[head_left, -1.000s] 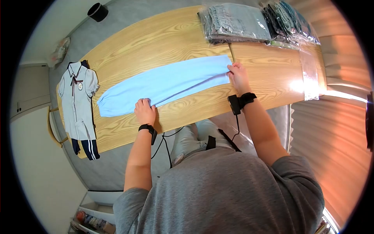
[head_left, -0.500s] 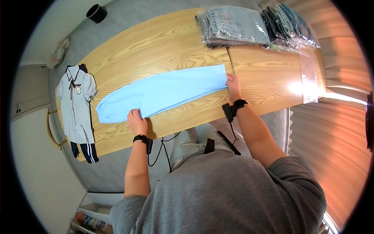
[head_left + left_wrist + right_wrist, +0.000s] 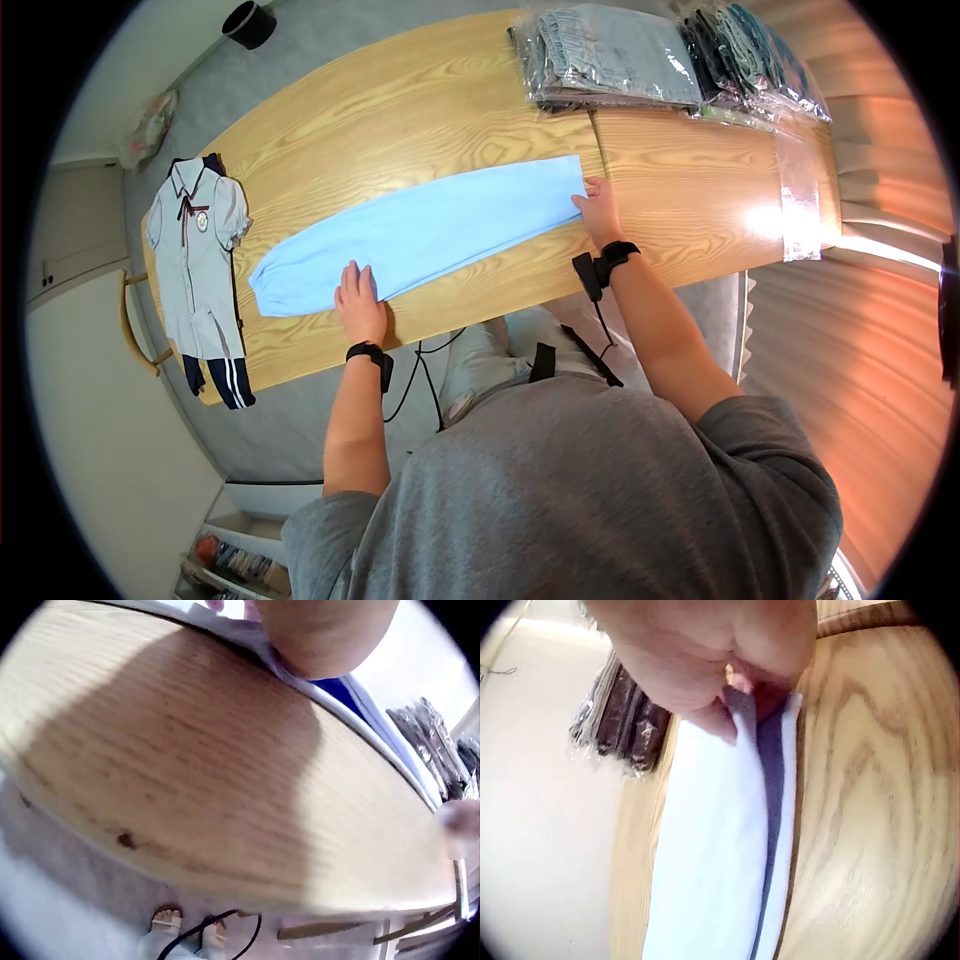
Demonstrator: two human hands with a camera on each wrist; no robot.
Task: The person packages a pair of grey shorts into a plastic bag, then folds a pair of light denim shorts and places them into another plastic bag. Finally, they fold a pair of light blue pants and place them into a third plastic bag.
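Note:
Light blue trousers [image 3: 440, 225], folded into a long strip, lie across the wooden table, gathered at the left end and straight-cut at the right. My left hand [image 3: 360, 305] rests with extended fingers on their near edge, closer to the gathered end. At the right end, my right hand [image 3: 600, 215] pinches the near corner. In the right wrist view the thumb [image 3: 720, 724] lies over the upper layer, and a darker strip shows between the two cloth edges. The left wrist view shows mostly the heel of the left hand [image 3: 330, 634] beside the cloth.
A grey short-sleeved shirt [image 3: 190, 270] with dark striped bottoms lies at the table's left end. Bagged jeans [image 3: 620, 60] and more bagged clothes [image 3: 745, 60] are stacked at the back right. A clear plastic bag [image 3: 797, 200] lies by the right edge. Cables hang below the near edge.
The upper layer of the trousers has come toward me, so the gap along the near edge has narrowed. My right hand sits slightly lower; the left hand has shifted left, its fingers straighter.

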